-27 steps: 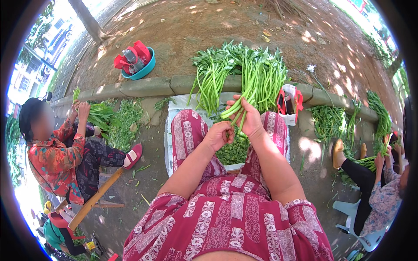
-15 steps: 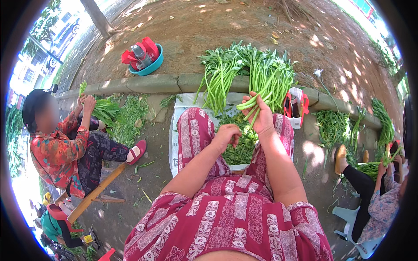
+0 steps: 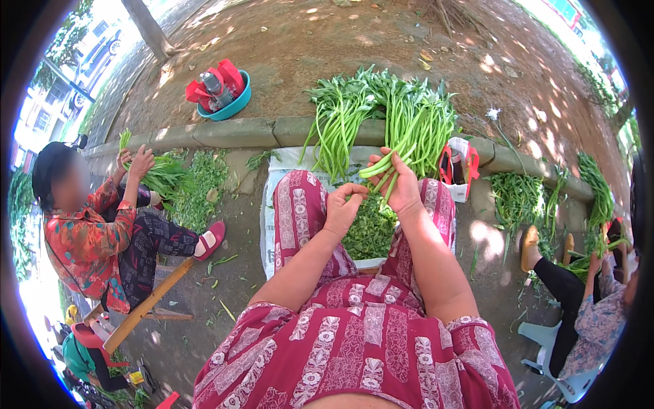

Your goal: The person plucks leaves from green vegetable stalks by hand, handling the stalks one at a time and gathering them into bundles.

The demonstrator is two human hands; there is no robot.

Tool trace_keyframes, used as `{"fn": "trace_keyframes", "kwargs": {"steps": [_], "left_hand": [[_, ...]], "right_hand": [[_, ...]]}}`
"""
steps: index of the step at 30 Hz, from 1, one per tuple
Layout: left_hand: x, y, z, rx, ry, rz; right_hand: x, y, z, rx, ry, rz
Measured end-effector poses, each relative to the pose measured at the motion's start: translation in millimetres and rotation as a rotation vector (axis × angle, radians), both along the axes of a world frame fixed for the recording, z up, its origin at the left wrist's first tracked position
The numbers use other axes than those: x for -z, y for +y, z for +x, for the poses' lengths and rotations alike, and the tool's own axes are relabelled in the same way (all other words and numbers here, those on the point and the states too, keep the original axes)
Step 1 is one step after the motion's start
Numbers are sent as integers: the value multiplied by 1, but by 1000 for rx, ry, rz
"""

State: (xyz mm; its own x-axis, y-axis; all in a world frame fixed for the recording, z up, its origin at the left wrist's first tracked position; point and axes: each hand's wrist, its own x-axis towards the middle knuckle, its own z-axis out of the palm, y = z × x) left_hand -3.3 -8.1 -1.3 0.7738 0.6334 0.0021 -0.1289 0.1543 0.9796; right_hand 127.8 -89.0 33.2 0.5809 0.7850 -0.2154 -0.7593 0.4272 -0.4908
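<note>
My right hand (image 3: 405, 191) is closed around a small bunch of green leafy-vegetable stems (image 3: 379, 170), their cut ends pointing left. Just left of and below those ends, my left hand (image 3: 343, 208) has its fingertips pinched together; whether anything small is between them is hidden. Beneath both hands, between my knees, lies a heap of plucked green leaves (image 3: 368, 236) on a white sheet (image 3: 270, 211). Beyond my hands, long-stemmed greens (image 3: 338, 140) are spread in bundles across the stone curb, leaves toward the far side.
A red and white bag (image 3: 459, 170) holding bottles stands right of the greens. On the soil past the curb (image 3: 235, 133) sits a teal basin (image 3: 235, 104) with red bags and a flask. Seated people handle greens at left (image 3: 88, 225) and right (image 3: 603, 320). A wooden stool (image 3: 146, 304) is at left.
My left hand has shifted slightly left and up, its fingers now pinched rather than loosely curled. The stems in my right hand have tilted a little, and the view has moved slightly.
</note>
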Motion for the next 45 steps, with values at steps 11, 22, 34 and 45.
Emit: {"fn": "trace_keyframes", "kwargs": {"steps": [11,22,34,45], "left_hand": [[-15,-17,4,-25,23,343],[-29,-9,18,-18,164,-193],[-22,-3,15,51,160,-399],[-12,2,6,117,141,-427]], "right_hand": [[1,7,-7,-37,-56,-10],[0,8,-12,-145,-142,-66],[-2,10,-17,-185,-158,-121],[0,7,-11,-115,-56,-85]]}}
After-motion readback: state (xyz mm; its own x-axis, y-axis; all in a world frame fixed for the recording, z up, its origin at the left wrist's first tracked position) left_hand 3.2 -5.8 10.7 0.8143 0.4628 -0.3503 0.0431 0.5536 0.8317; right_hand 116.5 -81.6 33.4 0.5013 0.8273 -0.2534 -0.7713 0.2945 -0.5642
